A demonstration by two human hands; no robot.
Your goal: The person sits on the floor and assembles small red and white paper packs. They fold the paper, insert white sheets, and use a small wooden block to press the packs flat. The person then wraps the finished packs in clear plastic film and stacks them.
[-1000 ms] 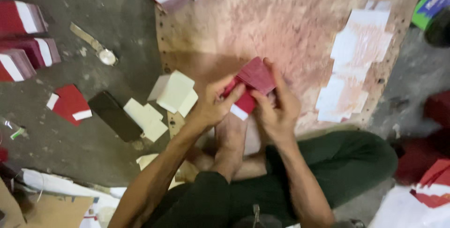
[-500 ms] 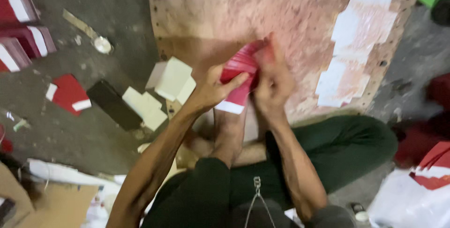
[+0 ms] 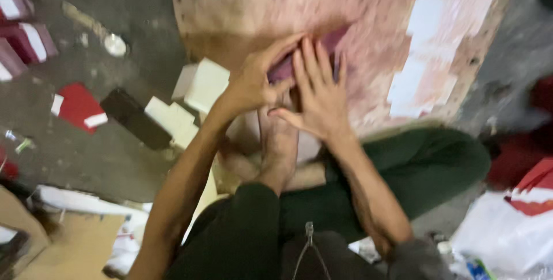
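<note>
Both hands press on a dark red folded card piece [image 3: 322,55] that lies on a stained, pinkish work board [image 3: 242,9] set on the grey floor [image 3: 115,153]. The right hand [image 3: 319,93] lies flat on it with the fingers spread wide and straight, palm down, gripping nothing. The left hand [image 3: 256,81] sits just beside it, touching the same piece; its fingers curl over the near edge, the thumb reaching under, but the blur hides whether it truly pinches the card. Only slivers of the red piece show between and above the fingers. On the right part of the board lie pale paper strips [image 3: 429,55]. To the left, at the board's edge, a few cream card blanks [image 3: 204,84] overlap, with a dark flat slab [image 3: 135,118] and a red and white folded box [image 3: 78,107] farther out on the floor. The person sits with legs in dark green trousers [image 3: 415,165] folded under the board's near edge.
</note>
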